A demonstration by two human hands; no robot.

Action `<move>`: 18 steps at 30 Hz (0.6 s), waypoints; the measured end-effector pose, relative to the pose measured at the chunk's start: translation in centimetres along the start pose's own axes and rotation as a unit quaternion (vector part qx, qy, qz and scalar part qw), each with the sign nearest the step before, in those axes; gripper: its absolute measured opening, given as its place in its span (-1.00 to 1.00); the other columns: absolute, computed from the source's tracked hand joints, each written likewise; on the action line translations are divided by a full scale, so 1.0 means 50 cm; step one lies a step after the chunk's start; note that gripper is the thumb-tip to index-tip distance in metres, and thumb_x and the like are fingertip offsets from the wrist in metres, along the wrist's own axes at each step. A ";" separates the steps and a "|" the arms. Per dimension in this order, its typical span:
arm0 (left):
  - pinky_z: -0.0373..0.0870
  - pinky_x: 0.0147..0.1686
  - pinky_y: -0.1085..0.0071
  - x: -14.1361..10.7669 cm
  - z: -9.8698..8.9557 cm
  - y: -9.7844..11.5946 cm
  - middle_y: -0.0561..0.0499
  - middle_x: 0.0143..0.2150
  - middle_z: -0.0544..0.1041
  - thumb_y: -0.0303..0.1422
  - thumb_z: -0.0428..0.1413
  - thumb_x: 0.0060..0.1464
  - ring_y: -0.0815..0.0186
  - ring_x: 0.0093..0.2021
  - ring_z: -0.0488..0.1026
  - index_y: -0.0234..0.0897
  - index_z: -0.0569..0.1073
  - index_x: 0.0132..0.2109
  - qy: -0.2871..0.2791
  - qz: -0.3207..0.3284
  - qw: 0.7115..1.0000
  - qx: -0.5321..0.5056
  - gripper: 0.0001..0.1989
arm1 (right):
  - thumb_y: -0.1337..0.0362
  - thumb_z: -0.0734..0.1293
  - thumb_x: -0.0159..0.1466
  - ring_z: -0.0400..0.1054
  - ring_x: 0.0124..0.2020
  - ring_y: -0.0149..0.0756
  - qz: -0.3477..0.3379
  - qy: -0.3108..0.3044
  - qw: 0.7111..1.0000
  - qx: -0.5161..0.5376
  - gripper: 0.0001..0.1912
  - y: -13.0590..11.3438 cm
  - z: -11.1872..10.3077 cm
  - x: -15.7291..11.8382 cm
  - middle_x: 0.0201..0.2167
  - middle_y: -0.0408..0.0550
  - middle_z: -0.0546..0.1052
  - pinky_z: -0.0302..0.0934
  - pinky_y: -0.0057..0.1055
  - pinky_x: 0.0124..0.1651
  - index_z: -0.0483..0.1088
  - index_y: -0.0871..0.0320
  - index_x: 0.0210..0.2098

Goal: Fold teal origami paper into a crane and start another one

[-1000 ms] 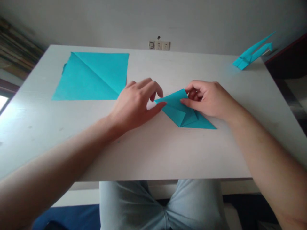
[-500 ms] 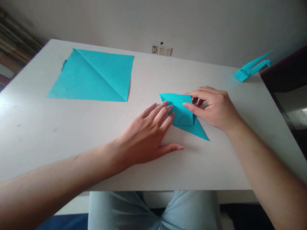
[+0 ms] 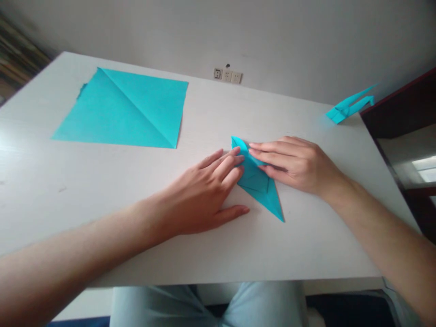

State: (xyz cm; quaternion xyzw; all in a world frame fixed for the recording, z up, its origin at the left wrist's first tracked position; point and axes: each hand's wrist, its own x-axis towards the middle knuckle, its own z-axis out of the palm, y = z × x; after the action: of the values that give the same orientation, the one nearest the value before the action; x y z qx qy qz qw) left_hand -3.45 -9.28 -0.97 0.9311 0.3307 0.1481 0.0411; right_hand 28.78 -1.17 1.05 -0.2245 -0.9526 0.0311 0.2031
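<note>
A small folded piece of turquoise paper (image 3: pixel 260 184) lies on the white table, one long point aimed toward the front edge. My left hand (image 3: pixel 207 195) rests flat on its left side, fingertips on the paper and thumb stretched out over the table. On the upper right part of the paper, my right hand (image 3: pixel 299 165) has its fingers close together, pressing down a folded flap. The fingertips of both hands hide parts of the paper's edges.
A large turquoise sheet (image 3: pixel 136 109) with a diagonal crease lies at the back left of the table (image 3: pixel 102 177). A folded turquoise paper bird (image 3: pixel 345 109) stands at the back right corner. Wall sockets (image 3: pixel 227 76) are behind the table.
My right hand has brought the paper's upper right flap down and inward and now presses on it. The paper has turned slightly, its long point nearer the front edge. The camera view has shifted a little.
</note>
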 end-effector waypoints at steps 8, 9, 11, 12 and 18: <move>0.75 0.57 -0.04 0.025 -0.013 -0.025 -0.32 0.46 0.74 -0.24 0.08 0.83 -0.06 0.45 0.80 -0.29 0.59 0.52 0.035 0.012 0.999 -0.032 -0.61 | 0.42 0.58 0.59 0.89 0.19 0.23 -0.027 0.061 0.998 0.003 -0.28 -0.016 0.008 -0.023 0.41 0.10 0.87 0.78 0.19 0.19 0.61 -0.06 0.68; 0.74 0.59 -0.05 0.025 -0.014 -0.028 -0.33 0.49 0.73 -0.27 0.09 0.82 -0.06 0.49 0.77 -0.28 0.58 0.56 0.028 0.025 0.999 -0.037 -0.59 | 0.42 0.58 0.58 0.88 0.22 0.26 -0.030 0.053 0.998 -0.002 -0.27 -0.021 0.006 -0.025 0.44 0.11 0.86 0.78 0.22 0.20 0.60 -0.05 0.68; 0.65 0.70 -0.09 0.025 -0.017 -0.032 -0.34 0.57 0.70 -0.30 0.09 0.80 -0.06 0.62 0.69 -0.23 0.59 0.61 0.007 0.054 0.998 -0.044 -0.56 | 0.41 0.59 0.58 0.88 0.25 0.26 -0.024 0.033 0.999 -0.006 -0.22 -0.028 -0.001 -0.029 0.49 0.03 0.83 0.78 0.22 0.23 0.57 -0.15 0.71; 0.58 0.76 -0.14 0.024 -0.020 -0.032 -0.35 0.61 0.68 -0.29 0.09 0.81 -0.07 0.68 0.64 -0.22 0.60 0.63 -0.002 0.067 0.997 -0.045 -0.54 | 0.41 0.59 0.59 0.89 0.25 0.23 -0.014 0.026 1.000 -0.005 -0.20 -0.030 -0.006 -0.031 0.50 -0.03 0.82 0.78 0.21 0.24 0.55 -0.23 0.72; 0.62 0.73 -0.15 0.014 -0.034 0.002 -0.14 0.65 0.72 -0.26 0.09 0.83 -0.03 0.63 0.72 -0.16 0.68 0.54 0.017 -0.001 1.000 0.009 -0.60 | 0.38 0.58 0.62 0.92 0.11 0.15 0.020 0.016 1.000 -0.003 -0.33 -0.040 -0.029 -0.039 0.36 -0.22 0.89 0.81 0.18 0.14 0.69 -0.41 0.57</move>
State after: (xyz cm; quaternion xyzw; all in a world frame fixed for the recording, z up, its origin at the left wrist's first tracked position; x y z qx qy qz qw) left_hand -3.39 -8.98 0.84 0.9287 0.3332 0.1606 0.0275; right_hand 30.12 -3.87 1.96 -0.2447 -0.9445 0.0282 0.2173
